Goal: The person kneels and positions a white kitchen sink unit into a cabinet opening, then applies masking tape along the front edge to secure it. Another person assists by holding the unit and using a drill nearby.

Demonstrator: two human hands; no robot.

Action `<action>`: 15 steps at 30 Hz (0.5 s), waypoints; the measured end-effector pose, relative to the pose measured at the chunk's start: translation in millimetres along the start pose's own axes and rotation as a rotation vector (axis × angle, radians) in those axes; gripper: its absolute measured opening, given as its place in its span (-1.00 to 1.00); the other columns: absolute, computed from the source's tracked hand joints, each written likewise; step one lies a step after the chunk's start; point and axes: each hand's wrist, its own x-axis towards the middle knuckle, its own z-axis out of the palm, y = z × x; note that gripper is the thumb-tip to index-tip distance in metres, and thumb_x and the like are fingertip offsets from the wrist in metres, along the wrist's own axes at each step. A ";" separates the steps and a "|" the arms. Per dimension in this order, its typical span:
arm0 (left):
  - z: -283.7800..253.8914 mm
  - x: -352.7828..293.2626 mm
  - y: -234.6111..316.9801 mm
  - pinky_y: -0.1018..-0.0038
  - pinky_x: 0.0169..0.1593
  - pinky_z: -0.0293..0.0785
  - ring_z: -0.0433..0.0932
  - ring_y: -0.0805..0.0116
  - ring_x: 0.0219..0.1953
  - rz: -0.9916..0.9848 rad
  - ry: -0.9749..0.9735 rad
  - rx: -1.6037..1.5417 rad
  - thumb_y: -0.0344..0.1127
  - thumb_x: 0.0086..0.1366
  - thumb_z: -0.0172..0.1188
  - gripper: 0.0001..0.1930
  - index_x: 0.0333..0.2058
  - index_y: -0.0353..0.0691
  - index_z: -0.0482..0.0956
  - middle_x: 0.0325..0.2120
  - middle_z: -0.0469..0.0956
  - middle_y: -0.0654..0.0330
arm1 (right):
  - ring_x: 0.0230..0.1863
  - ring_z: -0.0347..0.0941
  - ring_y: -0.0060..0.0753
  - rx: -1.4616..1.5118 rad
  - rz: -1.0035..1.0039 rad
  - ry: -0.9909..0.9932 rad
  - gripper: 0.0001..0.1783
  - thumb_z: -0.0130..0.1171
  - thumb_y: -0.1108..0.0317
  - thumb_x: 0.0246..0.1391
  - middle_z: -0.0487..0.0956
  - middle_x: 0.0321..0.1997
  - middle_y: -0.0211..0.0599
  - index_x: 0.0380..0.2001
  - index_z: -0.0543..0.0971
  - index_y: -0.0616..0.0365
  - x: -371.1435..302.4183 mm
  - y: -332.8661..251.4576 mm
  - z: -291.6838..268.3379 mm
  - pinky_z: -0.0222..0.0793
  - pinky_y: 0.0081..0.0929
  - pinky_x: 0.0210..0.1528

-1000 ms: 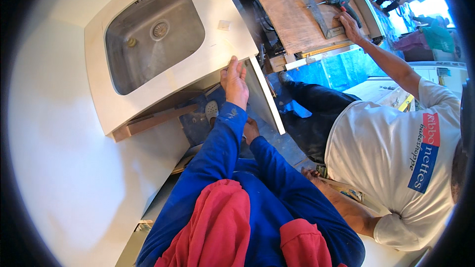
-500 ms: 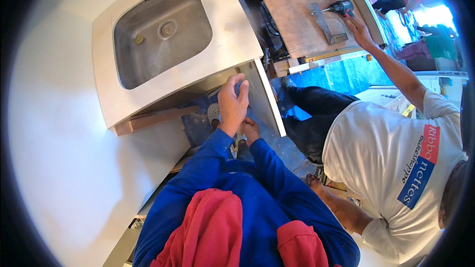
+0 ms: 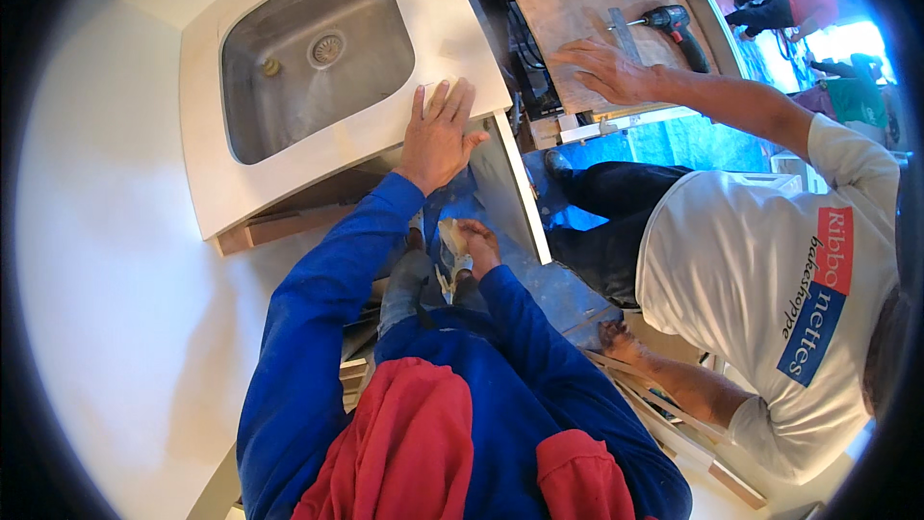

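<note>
Left arm: the blue-sleeved left forearm (image 3: 332,265) is stretched forward and slightly rightward, and the wrist is covered by the cuff.
Left hand (image 3: 438,140): the palm is laid down on the front edge of the pale, smooth-faced countertop (image 3: 452,29), fingers spread and pointed away from the body, thumb held out to the right; nothing is seen to be grasped.
Right arm: the blue-sleeved right forearm (image 3: 534,318) is angled forward and inward, nearer the body than the left hand.
Right hand (image 3: 480,247): the fingers are curled in and closed on a small, pale yellowish, uneven piece (image 3: 450,248); its kind cannot be told.
Pale piece: it is held at the fingertips, to the left of the right hand, below the left hand in the view and apart from the countertop.
Sink: a rounded, grey metal basin (image 3: 289,63) is set into the countertop, left of the left hand.
Panel: an upright, pale-edged panel (image 3: 529,202) is placed right of both hands.
Co-worker: one hand (image 3: 616,75) is held over the brown wooden board (image 3: 577,19), near a dark cordless drill (image 3: 679,29).
</note>
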 end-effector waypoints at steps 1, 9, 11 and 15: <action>-0.1 0.8 -1.9 -0.11 0.53 -0.07 0.15 0.03 0.51 -0.002 -0.020 0.019 0.17 0.49 -0.01 -0.24 0.47 -0.21 0.20 0.49 0.20 0.12 | -0.12 0.52 -0.48 0.012 -0.016 -0.033 -0.84 0.16 0.42 0.29 0.65 -0.18 -0.42 -0.17 0.71 0.12 -0.7 -1.2 1.1 0.42 -0.50 0.04; 8.9 4.2 -0.1 -0.12 0.52 -0.05 0.23 -0.05 0.46 -0.047 0.063 0.046 0.23 0.49 -0.04 -0.24 0.42 -0.23 0.29 0.42 0.31 0.04 | -0.14 0.54 -0.52 -0.055 -0.079 -0.111 -0.83 0.21 0.37 0.29 0.67 -0.18 -0.44 -0.13 0.71 0.11 -35.3 -17.3 6.0 0.44 -0.50 -0.03; 4.0 0.8 3.2 -0.12 0.51 -0.03 0.24 -0.03 0.45 -0.095 0.193 -0.015 0.13 0.50 0.01 -0.32 0.39 -0.23 0.33 0.41 0.32 0.03 | -0.14 0.53 -0.54 -0.038 -0.108 -0.188 -0.83 0.25 0.36 0.28 0.67 -0.18 -0.45 -0.12 0.70 0.13 -48.7 -22.7 3.9 0.43 -0.51 -0.04; -23.8 -36.1 7.9 -0.02 0.40 0.24 0.44 -0.02 0.30 -0.188 0.339 -0.255 -0.09 0.49 0.10 -0.50 0.25 -0.27 0.47 0.24 0.51 -0.03 | -0.15 0.50 -0.58 -0.079 -0.165 -0.210 -0.81 0.29 0.37 0.27 0.65 -0.18 -0.46 -0.09 0.68 0.16 -73.7 -34.9 0.4 0.42 -0.54 -0.04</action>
